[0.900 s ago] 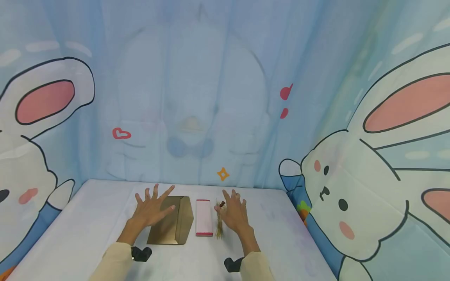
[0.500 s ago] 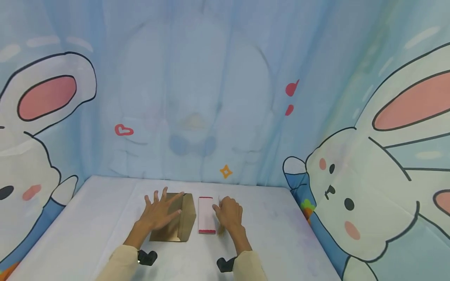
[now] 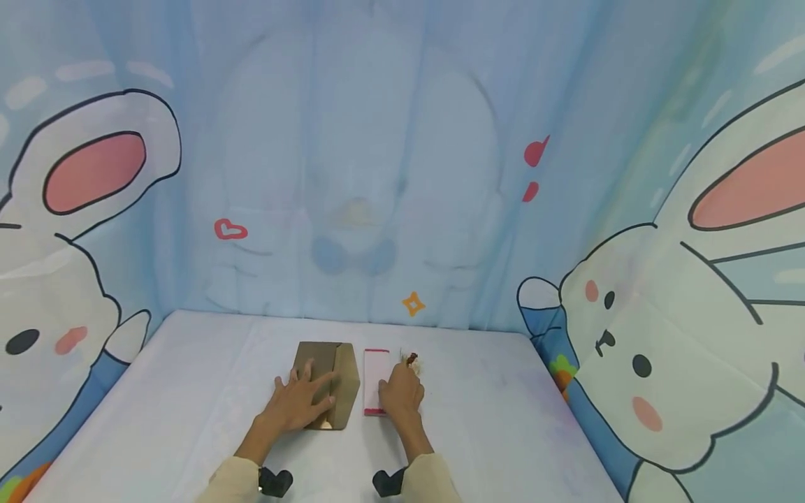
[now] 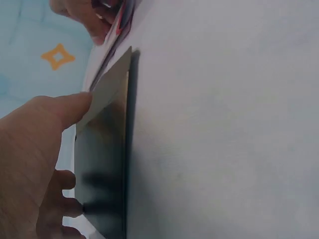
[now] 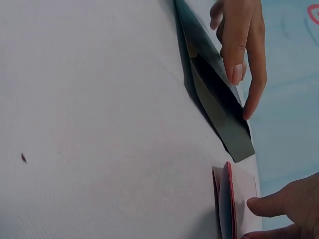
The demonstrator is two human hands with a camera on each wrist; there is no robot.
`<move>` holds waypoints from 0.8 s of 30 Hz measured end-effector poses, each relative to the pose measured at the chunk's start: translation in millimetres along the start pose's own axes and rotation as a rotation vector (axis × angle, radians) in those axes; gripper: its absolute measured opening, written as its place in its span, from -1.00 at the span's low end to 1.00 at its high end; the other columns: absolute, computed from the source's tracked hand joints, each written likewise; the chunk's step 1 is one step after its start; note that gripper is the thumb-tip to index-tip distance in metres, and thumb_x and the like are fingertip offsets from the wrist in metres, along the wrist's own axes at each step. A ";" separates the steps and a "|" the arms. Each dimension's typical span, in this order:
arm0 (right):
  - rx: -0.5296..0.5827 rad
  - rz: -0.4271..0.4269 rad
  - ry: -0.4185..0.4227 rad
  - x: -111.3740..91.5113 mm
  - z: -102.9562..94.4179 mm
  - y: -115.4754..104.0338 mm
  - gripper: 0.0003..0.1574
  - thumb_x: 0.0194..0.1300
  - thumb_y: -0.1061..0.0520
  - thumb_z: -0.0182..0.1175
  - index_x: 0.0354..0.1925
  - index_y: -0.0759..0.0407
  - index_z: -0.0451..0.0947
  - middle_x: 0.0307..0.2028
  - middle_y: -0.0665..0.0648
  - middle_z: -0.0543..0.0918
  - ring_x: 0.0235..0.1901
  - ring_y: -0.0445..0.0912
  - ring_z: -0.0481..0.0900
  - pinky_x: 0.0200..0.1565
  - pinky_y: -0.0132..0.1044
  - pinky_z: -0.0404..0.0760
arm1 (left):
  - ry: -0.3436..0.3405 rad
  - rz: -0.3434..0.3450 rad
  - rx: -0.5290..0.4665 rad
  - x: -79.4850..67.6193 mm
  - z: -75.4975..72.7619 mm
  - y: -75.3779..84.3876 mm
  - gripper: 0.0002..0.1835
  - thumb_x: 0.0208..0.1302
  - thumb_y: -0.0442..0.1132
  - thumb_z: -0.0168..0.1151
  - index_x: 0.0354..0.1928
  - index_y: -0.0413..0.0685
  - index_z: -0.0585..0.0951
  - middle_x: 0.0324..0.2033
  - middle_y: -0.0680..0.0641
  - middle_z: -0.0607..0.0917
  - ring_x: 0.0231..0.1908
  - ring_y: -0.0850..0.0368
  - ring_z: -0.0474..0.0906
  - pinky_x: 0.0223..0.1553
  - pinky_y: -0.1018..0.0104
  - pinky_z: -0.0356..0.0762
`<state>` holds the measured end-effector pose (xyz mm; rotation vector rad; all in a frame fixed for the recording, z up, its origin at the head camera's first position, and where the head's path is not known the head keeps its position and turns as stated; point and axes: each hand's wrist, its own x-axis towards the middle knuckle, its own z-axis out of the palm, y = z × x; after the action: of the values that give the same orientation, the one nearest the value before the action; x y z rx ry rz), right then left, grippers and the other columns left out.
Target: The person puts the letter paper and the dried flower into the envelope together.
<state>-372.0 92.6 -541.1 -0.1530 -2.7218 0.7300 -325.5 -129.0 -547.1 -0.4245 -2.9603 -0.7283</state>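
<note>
My left hand (image 3: 300, 402) lies over a gold envelope (image 3: 346, 388) with its fingers spread. In the right wrist view, its fingertips are at the raised edge of the envelope (image 5: 219, 104), whose opening gapes a little. My right hand (image 3: 402, 391) has bent fingers and is low over the right side of a folded pink card (image 3: 375, 363) with red edges. The right wrist view shows its thumb and a finger apart, close to the card (image 5: 244, 194). Just beyond the right hand shows the head of a small dried-flower bunch (image 3: 411, 360); its stems are hidden, so a grip cannot be told.
A white cloth covers the table (image 3: 490, 405). Behind it and at both sides hangs a blue curtain (image 3: 352, 154) printed with rabbits. A black band piece (image 3: 275, 482) sits at the left wrist, another black band piece (image 3: 388, 482) at the right wrist.
The left hand has come down and nearer over the envelope. The right hand, earlier spread above the dried flowers, has bent its fingers and shifted nearer and left toward the card. The view has swung slightly.
</note>
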 end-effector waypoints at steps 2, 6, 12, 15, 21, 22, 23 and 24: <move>0.011 0.011 0.022 -0.6 2.1 -1.9 -0.76 0.07 0.16 0.45 -0.50 0.25 0.57 -0.48 0.21 0.70 -0.42 0.11 0.69 -0.30 0.08 0.57 | 0.003 0.001 -0.010 -0.3 2.8 -0.9 -0.42 0.45 0.20 0.09 0.46 0.34 0.38 0.50 -0.43 0.19 0.42 -0.66 0.08 0.26 -0.66 0.00; 0.050 0.032 0.055 -1.6 6.1 -4.2 -0.78 0.03 0.21 0.44 -0.47 0.27 0.56 -0.46 0.24 0.69 -0.37 0.18 0.70 -0.28 0.12 0.58 | 0.029 0.016 -0.007 -0.6 6.4 -2.8 -0.42 0.44 0.13 0.14 0.45 0.29 0.38 0.48 -0.45 0.22 0.42 -0.67 0.07 0.30 -0.61 0.04; 0.119 0.084 0.093 -0.9 11.2 -4.2 -0.83 0.07 0.25 0.40 -0.44 0.33 0.61 -0.47 0.28 0.71 -0.39 0.23 0.71 -0.31 0.13 0.59 | 0.062 0.033 0.020 -0.1 11.1 -6.9 -0.41 0.41 0.04 0.21 0.44 0.22 0.40 0.44 -0.44 0.29 0.40 -0.67 0.13 0.28 -0.59 0.11; 0.140 0.098 0.123 0.2 12.3 -3.8 -0.84 0.12 0.29 0.31 -0.55 0.29 0.58 -0.53 0.26 0.70 -0.43 0.21 0.70 -0.36 0.12 0.59 | 0.071 0.027 0.012 -0.3 12.3 -8.7 -0.41 0.40 0.03 0.22 0.44 0.21 0.40 0.43 -0.43 0.31 0.39 -0.66 0.15 0.28 -0.58 0.14; 0.207 0.166 0.151 2.5 2.1 -8.2 -0.53 0.19 0.33 0.25 -0.80 0.19 0.40 -0.71 0.14 0.55 -0.63 -0.05 0.45 -0.58 -0.14 0.40 | 0.088 0.028 0.025 0.8 13.5 -10.7 -0.42 0.40 0.02 0.20 0.43 0.20 0.40 0.42 -0.41 0.35 0.39 -0.62 0.20 0.27 -0.56 0.18; 0.227 0.185 0.157 3.0 0.2 -8.9 -0.56 0.19 0.34 0.24 -0.79 0.23 0.44 -0.69 0.17 0.57 -0.64 -0.05 0.44 -0.59 -0.16 0.39 | 0.089 0.027 0.026 0.7 13.3 -10.6 -0.42 0.41 0.02 0.20 0.43 0.20 0.40 0.42 -0.41 0.35 0.39 -0.62 0.20 0.27 -0.56 0.18; 0.243 0.211 0.162 3.7 -1.6 -9.4 -0.62 0.19 0.33 0.24 -0.75 0.28 0.51 -0.64 0.21 0.62 -0.62 -0.03 0.46 -0.59 -0.14 0.41 | 0.089 0.027 0.025 0.6 13.1 -10.4 -0.42 0.41 0.02 0.19 0.43 0.19 0.40 0.42 -0.42 0.35 0.39 -0.62 0.19 0.27 -0.56 0.18; 0.261 0.238 0.169 4.7 -3.1 -9.6 -0.69 0.18 0.32 0.25 -0.68 0.32 0.58 -0.56 0.26 0.68 -0.59 -0.01 0.52 -0.56 -0.10 0.47 | 0.088 0.027 0.026 0.6 12.7 -10.2 -0.42 0.41 0.02 0.19 0.43 0.19 0.40 0.41 -0.42 0.35 0.39 -0.62 0.19 0.27 -0.56 0.18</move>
<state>-375.6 86.6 -532.4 -0.4605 -2.4468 1.0783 -328.8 -131.6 -562.9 -0.4179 -2.8727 -0.6869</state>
